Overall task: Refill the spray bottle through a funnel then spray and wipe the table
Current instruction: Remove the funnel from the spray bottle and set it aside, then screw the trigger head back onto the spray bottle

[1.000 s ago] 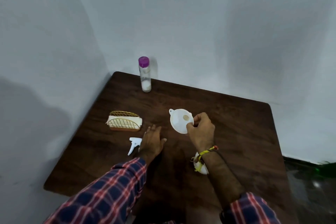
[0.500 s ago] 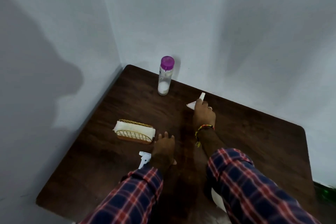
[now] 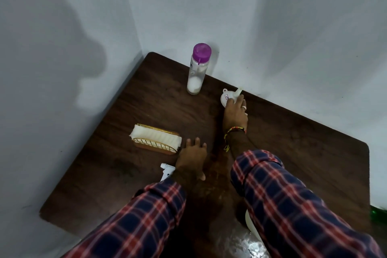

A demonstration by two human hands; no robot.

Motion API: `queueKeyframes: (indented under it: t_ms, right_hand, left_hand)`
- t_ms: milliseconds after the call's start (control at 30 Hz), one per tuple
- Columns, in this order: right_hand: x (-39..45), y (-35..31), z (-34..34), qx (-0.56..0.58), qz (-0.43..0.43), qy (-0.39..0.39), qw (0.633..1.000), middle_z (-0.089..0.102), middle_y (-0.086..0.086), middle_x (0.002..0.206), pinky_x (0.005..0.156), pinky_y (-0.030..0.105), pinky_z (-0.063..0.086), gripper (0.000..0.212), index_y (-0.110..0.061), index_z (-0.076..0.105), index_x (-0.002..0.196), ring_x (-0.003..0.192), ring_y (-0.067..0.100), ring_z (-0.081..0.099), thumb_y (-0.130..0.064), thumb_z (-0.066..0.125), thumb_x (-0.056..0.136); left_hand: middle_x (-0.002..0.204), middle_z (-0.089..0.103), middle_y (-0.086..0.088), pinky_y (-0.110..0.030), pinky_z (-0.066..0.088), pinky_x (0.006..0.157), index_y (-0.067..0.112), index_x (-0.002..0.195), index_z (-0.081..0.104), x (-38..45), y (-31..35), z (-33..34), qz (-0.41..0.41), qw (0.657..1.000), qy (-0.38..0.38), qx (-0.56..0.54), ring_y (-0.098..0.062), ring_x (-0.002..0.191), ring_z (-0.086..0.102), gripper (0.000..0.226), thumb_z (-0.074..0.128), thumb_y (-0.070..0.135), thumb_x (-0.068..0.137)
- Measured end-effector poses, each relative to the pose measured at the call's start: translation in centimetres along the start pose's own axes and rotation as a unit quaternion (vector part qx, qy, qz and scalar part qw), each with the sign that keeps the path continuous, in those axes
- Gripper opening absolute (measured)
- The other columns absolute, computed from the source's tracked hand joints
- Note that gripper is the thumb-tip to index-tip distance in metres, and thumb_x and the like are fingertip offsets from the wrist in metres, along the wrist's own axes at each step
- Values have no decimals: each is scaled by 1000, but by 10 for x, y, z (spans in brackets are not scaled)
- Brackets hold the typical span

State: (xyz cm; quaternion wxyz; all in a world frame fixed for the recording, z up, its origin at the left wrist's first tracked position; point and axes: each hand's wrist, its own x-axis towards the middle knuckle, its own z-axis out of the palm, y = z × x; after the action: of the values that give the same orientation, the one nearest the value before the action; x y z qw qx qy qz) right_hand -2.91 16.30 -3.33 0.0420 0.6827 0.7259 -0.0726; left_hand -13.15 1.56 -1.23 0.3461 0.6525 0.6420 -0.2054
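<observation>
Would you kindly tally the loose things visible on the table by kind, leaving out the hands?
Bottle with purple cap: 1
Funnel, held by the right hand: 1
Napkin holder: 1
Spray head, partly under the left hand: 1
White object partly hidden by the right sleeve: 1
Total: 5

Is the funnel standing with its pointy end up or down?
Up. The funnel sits wide mouth down on the table, spout pointing upward, with the right hand on it.
</observation>
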Motion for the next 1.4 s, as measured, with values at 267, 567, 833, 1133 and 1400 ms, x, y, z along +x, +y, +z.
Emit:
queueKeyframes:
  t_ms: [267, 567, 833, 1133, 1400]
  right_hand:
    - [-6, 1, -10, 85, 37, -30, 995, 1, 24, 161, 105, 54, 43, 54, -1, 35, 139, 149, 42, 11, -1, 53, 89]
    - [-111, 13, -43, 256, 73, 18, 964, 45, 28, 138, 109, 38, 36, 36, 1, 55, 114, 138, 36, 35, -8, 60, 79]
    - [-222, 31, -36, 320, 43, 6, 946, 63, 10, 88, 82, 35, 43, 8, -11, 59, 77, 89, 28, 58, -6, 64, 75]
    - [-267, -24, -23, 329, 26, -101, 939, 71, 9, 98, 84, 31, 43, 22, -11, 67, 91, 101, 29, 63, -31, 71, 83]
    - [-261, -77, -8, 246, 71, -136, 957, 62, 14, 123, 92, 36, 48, 57, -6, 55, 119, 115, 32, 60, -44, 73, 80]
  left_hand:
    - [163, -3, -11, -49, 21, 116, 17, 156, 3, -2, 1, -2, -2, 1000, -11, -4, -40, 148, 1, 116, 82, 37, 73]
    - [163, -2, -12, -56, 22, 116, 15, 155, 8, -18, 17, -4, -27, 999, 29, -36, -42, 147, 1, 114, 85, 24, 71]
    - [143, 52, -7, -36, 36, 112, 17, 142, 48, -63, -15, 9, 6, 938, 243, -246, -25, 133, 46, 58, 68, 21, 88]
    - [125, 65, -4, -34, 45, 101, 18, 126, 61, -148, -72, 88, -161, 888, 306, -302, -24, 118, 59, 37, 64, 19, 89]
    - [139, 54, -8, -36, 40, 107, 17, 142, 44, -153, -103, 117, -117, 933, 202, -274, -26, 128, 51, 56, 62, 26, 91]
